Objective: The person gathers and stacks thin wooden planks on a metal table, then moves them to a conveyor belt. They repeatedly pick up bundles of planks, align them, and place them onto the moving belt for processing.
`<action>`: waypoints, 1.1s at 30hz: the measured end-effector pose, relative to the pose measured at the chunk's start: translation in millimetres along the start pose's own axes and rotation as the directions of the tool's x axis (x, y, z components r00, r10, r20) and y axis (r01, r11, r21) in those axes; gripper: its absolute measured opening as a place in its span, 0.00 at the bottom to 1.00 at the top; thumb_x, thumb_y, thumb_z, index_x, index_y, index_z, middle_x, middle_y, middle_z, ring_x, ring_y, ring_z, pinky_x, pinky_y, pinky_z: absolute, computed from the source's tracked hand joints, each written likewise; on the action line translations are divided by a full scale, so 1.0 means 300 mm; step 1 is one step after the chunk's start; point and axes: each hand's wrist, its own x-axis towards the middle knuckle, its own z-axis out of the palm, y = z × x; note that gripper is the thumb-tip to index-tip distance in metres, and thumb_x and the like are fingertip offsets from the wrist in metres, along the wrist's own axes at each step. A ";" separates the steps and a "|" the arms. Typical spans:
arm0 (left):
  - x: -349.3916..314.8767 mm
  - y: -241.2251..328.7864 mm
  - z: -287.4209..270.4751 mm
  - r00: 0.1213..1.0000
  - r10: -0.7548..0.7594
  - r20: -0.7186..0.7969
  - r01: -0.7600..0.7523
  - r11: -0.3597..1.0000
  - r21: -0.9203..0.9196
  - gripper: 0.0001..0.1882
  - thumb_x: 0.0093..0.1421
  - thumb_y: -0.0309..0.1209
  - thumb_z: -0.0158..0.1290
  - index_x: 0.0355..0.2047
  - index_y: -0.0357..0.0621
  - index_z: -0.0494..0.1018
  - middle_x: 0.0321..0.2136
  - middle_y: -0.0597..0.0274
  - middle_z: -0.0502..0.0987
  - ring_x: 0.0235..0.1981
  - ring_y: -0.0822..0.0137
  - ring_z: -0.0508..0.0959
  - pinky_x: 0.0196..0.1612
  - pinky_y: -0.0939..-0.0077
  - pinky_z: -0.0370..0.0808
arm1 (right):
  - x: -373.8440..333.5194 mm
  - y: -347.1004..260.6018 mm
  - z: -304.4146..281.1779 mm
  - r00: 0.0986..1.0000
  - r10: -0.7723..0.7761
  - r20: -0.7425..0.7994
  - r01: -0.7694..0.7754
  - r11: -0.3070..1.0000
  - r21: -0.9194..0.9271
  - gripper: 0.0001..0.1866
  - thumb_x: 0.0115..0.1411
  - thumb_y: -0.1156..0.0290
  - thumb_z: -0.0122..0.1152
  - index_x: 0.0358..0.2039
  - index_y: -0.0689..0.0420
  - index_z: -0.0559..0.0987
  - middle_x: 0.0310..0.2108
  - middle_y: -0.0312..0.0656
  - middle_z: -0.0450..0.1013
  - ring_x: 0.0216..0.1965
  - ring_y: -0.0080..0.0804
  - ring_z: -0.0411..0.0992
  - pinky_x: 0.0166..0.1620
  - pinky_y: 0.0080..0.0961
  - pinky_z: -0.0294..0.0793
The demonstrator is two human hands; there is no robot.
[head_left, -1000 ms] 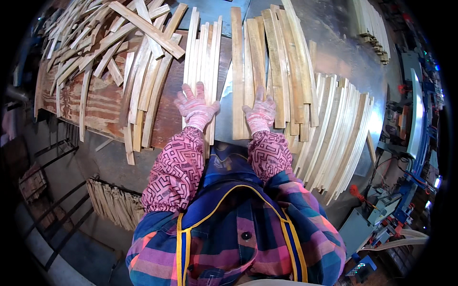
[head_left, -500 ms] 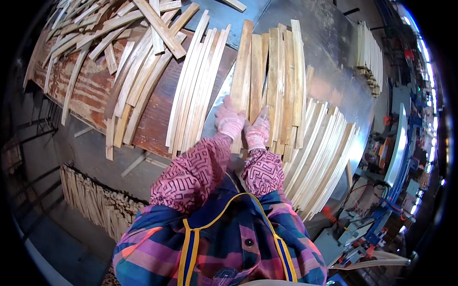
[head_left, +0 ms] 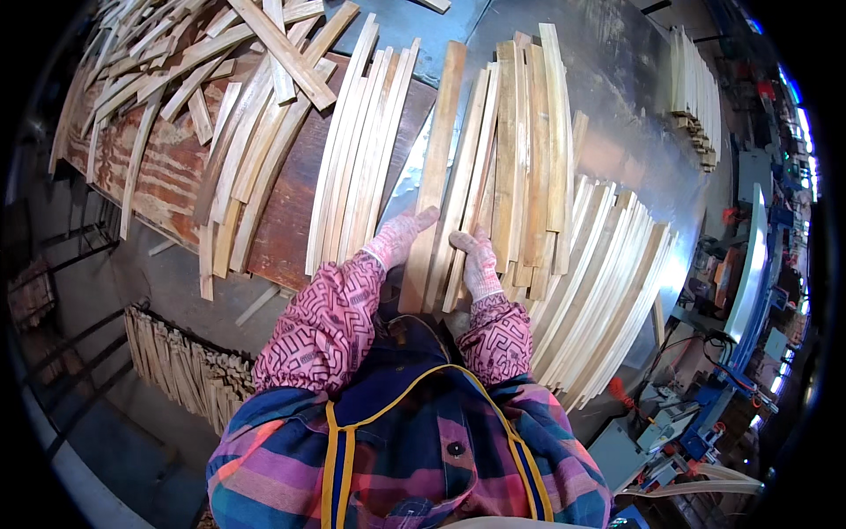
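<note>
My left hand (head_left: 402,238), in a pale glove, grips the left edge of a long tan wooden strip (head_left: 438,150), its thumb on top and its other fingers hidden. Close on the right, my gloved right hand (head_left: 478,263) is closed around the near part of a couple of narrower wooden strips (head_left: 467,167), its thumb on their upper faces. These strips slant slightly apart from the wider one. Right beside them lies a row of wooden strips (head_left: 533,159), and a paler bundle of strips (head_left: 357,159) lies left of my left hand.
Loose wood pieces (head_left: 189,57) are heaped at the far left on a reddish-brown board (head_left: 291,203). More pale strips (head_left: 608,291) lie in a row at the right on the metal table (head_left: 608,88). A stack of strips (head_left: 696,97) stands far right, near machinery (head_left: 670,423). Bundled sticks (head_left: 185,366) stand lower left.
Both hands have drawn nearer to me and moved apart. The wide strip has shifted left and toward me, and narrower strips have come away from the row beside it.
</note>
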 end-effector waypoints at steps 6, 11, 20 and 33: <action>-0.067 0.175 0.117 0.968 -0.047 -0.246 0.167 0.854 0.493 0.46 0.59 0.51 0.56 0.70 0.48 0.48 0.58 0.38 0.70 0.60 0.45 0.70 0.61 0.59 0.66 | -0.024 -0.029 0.081 0.991 -0.105 0.088 0.109 0.993 -0.040 0.36 0.64 0.61 0.58 0.67 0.63 0.58 0.54 0.50 0.71 0.56 0.38 0.69 0.59 0.29 0.66; -0.110 0.286 0.136 0.962 -0.133 -0.238 0.270 0.590 0.761 0.45 0.62 0.59 0.47 0.71 0.47 0.48 0.58 0.33 0.67 0.58 0.44 0.71 0.60 0.59 0.67 | -0.026 -0.133 0.096 0.999 -0.047 0.005 0.028 0.504 -0.863 0.35 0.67 0.52 0.47 0.69 0.55 0.57 0.57 0.57 0.69 0.61 0.52 0.65 0.60 0.38 0.68; -0.040 0.362 0.304 0.944 0.097 -0.316 0.241 0.451 0.859 0.54 0.54 0.59 0.56 0.72 0.49 0.43 0.66 0.36 0.55 0.66 0.44 0.60 0.66 0.56 0.59 | -0.080 -0.383 -0.020 0.958 -0.260 -0.119 -0.079 0.161 -0.984 0.35 0.62 0.46 0.51 0.64 0.55 0.65 0.55 0.51 0.70 0.57 0.47 0.68 0.59 0.40 0.68; -0.118 0.367 0.130 0.821 0.336 -0.462 0.324 0.394 0.860 0.52 0.48 0.42 0.61 0.71 0.46 0.49 0.66 0.43 0.57 0.68 0.48 0.58 0.69 0.57 0.55 | 0.123 -0.168 -0.075 0.960 -0.278 0.032 0.156 0.438 -0.885 0.30 0.55 0.56 0.63 0.54 0.60 0.73 0.47 0.54 0.75 0.46 0.49 0.77 0.52 0.39 0.76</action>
